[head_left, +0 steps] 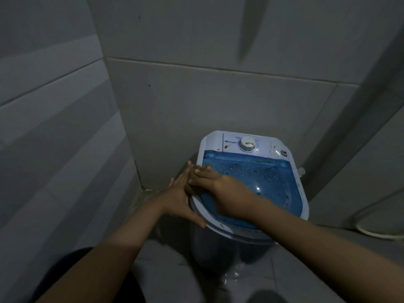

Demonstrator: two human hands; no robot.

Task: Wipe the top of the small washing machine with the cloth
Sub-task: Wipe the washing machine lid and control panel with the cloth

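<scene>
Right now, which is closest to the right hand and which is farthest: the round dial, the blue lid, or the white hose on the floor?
From the right hand, in the head view:
1. Blue lid, directly under the hand.
2. Round dial, on the back panel.
3. White hose, on the floor, far right.

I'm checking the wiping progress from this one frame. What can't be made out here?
- Cloth: head view, mostly hidden under the right hand.
- Panel print around the dial: too small.
- Lid near-left part: covered by the right hand.
- Left hand grip: unclear.
</scene>
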